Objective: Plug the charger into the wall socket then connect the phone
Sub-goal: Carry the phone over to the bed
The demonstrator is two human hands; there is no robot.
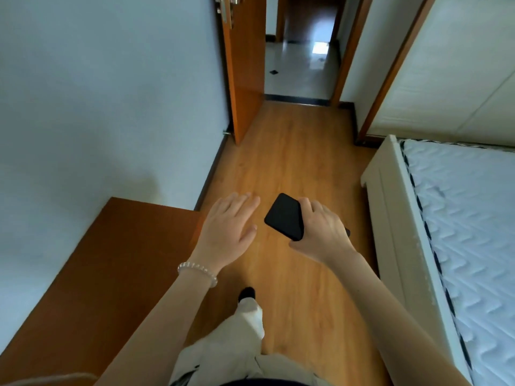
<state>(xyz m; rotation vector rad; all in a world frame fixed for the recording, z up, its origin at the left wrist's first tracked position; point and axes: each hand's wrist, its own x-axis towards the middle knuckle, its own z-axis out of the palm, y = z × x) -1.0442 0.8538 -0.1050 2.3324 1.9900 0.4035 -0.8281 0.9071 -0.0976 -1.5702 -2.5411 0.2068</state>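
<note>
My right hand (324,231) holds a black phone (284,215), dark side up, over the wooden floor in the middle of the view. A little to the left of the phone my left hand (227,228) hovers palm down, fingers spread, holding nothing; a bead bracelet sits on its wrist. The two hands are a short gap apart and do not touch. No charger or wall socket shows anywhere in view.
A brown wooden tabletop (92,274) stands against the white wall at lower left, with a pale cord (47,379) at its near edge. A white bed with a quilted mattress (471,232) fills the right side. An open wooden door (245,71) leads to a tiled hallway ahead.
</note>
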